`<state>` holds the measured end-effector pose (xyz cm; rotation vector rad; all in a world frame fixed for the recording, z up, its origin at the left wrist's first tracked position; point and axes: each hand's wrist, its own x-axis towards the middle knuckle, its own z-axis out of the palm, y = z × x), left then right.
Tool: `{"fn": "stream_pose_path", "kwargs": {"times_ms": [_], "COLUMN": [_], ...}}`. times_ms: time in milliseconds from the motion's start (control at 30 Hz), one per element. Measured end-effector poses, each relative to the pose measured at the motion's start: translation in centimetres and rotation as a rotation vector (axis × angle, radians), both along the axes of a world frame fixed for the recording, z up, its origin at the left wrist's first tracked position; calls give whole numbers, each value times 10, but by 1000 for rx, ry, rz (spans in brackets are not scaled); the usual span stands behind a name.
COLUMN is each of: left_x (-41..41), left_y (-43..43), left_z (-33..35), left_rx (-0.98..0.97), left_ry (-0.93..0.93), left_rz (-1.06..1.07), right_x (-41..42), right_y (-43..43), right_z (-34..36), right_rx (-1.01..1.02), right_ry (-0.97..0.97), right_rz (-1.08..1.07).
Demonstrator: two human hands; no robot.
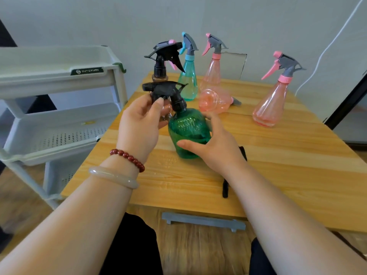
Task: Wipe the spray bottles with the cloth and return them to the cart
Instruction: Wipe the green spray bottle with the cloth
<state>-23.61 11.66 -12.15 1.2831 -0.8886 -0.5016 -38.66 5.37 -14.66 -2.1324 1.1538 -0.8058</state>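
The green bottle [188,128] is tilted at the tabletop [278,165]; whether it touches is unclear. The left hand [141,124] has its grip pinching the bottle's black trigger [162,89]. The right hand [216,143] has its grip wrapped round the body. Behind the green bottle are a teal bottle [188,80] and a brown bottle [159,76]. The cart [59,124] is to its left.

Between left hand [139,128] and right hand [216,147]: bottle [188,132]; cart [49,82] left of left hand; tipped bottle [214,100] beyond right hand; cloth [225,187] under right wrist, on table [278,165]
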Motion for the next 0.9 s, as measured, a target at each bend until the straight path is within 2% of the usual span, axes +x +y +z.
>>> {"fn": "stream_pose_path", "kwargs": {"times_ms": [133, 200, 300, 367, 467, 567, 700, 833, 900], "left_x": [7, 12, 15, 14, 15, 9, -11, -6, -3], "left_y": [-7, -10, -6, -5, -9, -13, -15, -16, -17], "left_z": [2, 1, -6, -13, -18, -18, -22, -19, -19], "left_rx": [-5, -2, 15, 84, 212, 282, 346, 409, 417], "left_ry": [-201, -183, -135, -102, -67, -130, -442, -361, -351], "left_rz": [-3, 21, -53, -139, -203, -146, -6, -282, -319], "right_x": [0, 0, -5, -13, -21, -19, -17, -26, -29], "right_y": [-1, 2, 3, -1, -10, -12, -13, -16, -17], "right_z": [-5, -4, 6, 16, 20, 6, -2, -7, -10], "right_rx": [-102, -140, -148, -211, -115, -42, -48, -75, -67], "right_ry": [237, 320, 260, 349, 487, 463, 435, 342, 344], "right_rz": [-25, -22, -36, -78, -140, -111, -119, -200, -256]}}
